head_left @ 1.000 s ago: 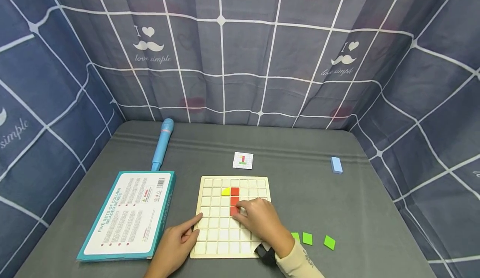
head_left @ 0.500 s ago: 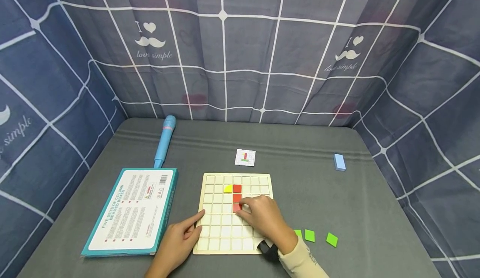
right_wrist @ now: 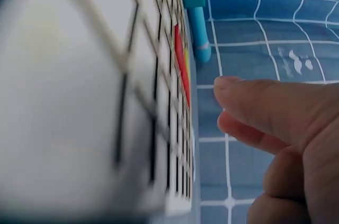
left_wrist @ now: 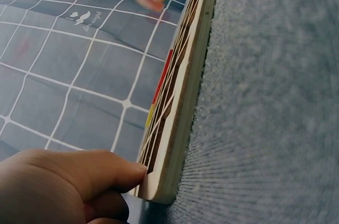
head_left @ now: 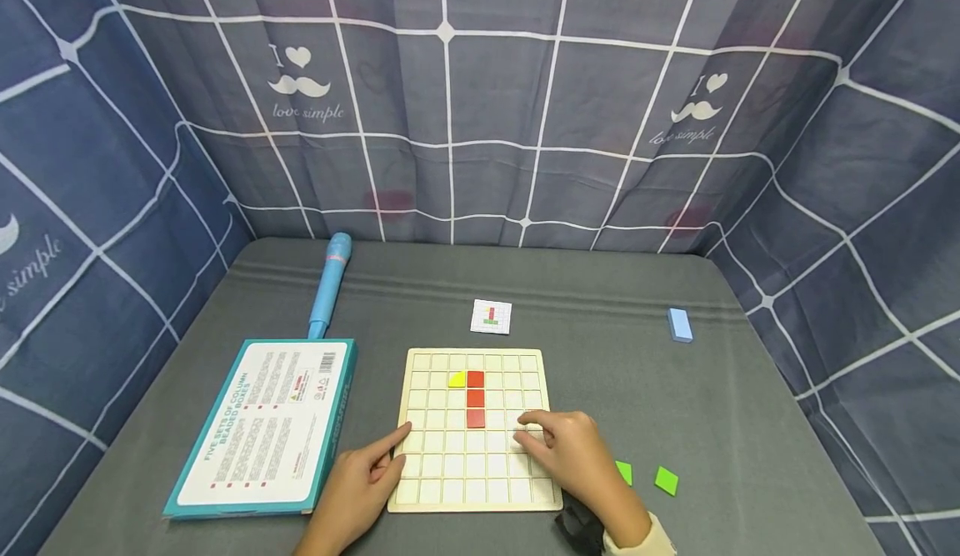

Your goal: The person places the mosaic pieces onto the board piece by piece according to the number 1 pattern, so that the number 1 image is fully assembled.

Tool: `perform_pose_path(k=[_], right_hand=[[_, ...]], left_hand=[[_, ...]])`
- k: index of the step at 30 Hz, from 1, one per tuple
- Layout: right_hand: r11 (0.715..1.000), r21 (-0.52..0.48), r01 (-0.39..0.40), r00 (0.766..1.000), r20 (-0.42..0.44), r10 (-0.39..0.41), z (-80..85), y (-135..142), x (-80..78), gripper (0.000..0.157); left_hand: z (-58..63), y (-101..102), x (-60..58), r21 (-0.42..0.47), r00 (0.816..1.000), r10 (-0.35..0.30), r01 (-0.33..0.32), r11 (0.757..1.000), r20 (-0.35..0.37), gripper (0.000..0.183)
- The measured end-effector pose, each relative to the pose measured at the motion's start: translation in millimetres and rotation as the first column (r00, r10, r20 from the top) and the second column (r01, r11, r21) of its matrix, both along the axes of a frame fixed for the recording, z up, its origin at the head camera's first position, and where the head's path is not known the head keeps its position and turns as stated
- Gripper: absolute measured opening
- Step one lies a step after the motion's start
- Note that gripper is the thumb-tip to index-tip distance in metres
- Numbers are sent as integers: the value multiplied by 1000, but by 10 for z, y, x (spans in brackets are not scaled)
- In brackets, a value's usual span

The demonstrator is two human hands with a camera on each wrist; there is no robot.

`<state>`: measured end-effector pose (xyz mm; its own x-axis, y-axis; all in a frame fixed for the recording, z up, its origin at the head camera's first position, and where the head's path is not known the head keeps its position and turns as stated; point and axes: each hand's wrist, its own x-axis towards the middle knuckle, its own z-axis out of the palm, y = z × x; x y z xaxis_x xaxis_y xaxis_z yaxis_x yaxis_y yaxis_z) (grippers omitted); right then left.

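A cream gridded board [head_left: 442,488] lies on the grey table. Three red square tiles [head_left: 476,398] form a column in its cells, and a yellow tile [head_left: 457,380] with a cut corner sits left of the top one. My left hand [head_left: 352,485] rests its index fingertip and thumb at the board's left edge; the left wrist view shows a fingertip [left_wrist: 139,173] against the rim. Over the right side of the board is my right hand [head_left: 573,456], thumb and index finger apart with nothing between them. Green tiles [head_left: 666,480] lie right of that hand, one partly hidden by it.
Beyond the board lies a small pattern card [head_left: 491,317] with a coloured figure. At left is a teal and white box [head_left: 262,423], with a blue microphone-shaped object [head_left: 328,285] behind it. A light blue block [head_left: 679,324] lies far right. Gridded curtains [head_left: 487,106] surround the table.
My right hand has let go of the lowest red tile, now fully in view in its cell, and moved right toward the green tiles. My left hand stays at the board's edge.
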<state>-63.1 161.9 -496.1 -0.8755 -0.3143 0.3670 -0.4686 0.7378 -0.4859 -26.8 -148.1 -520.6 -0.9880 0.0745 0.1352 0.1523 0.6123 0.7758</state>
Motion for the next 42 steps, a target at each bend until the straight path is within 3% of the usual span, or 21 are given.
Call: perform_pose_path(k=[8,15,25,36,42], right_hand=[[996,-5,92,991,97,-91,10,353,275,20],[989,-19,144,989,34,-144,-26,619,401,25],[979,-13,203,978,47,-202,-106,823,559,26],[961,60,269,933,232,-275,-91,865,611,26],[961,55,271,929,248,-276,-92,876,609,24]], left_hand=[[16,-2,-1,-5,1000,15,-15,1000,9,38],[2,-1,-5,1,1000,11,-11,1000,5,38],[-18,-14,-8,-3,1000,14,-14,1000,-23,38],[-8,2,-2,-6,1000,19,-19,1000,-5,38],[-12,14,-3,-3,1000,16,-16,1000,-2,38]])
